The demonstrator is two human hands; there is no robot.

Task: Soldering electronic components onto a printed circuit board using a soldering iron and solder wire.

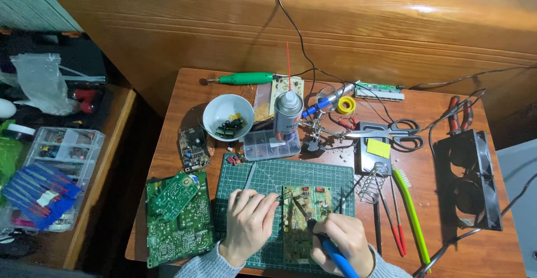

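The circuit board (299,222) lies flat on the green cutting mat (313,174), between both hands; the right hand (344,243) is clenched around the blue handle of a soldering iron (324,241), its tip resting on the board's upper middle; the left hand (249,222) grasps tweezers (271,198) pointed at the same spot. Work on one joint appears to be in hand (no part is visibly lifted clear of the board, so it looks unfinished). A white bowl (226,116) near the mat already holds loose components; two green boards (179,216) lie untouched to the left.
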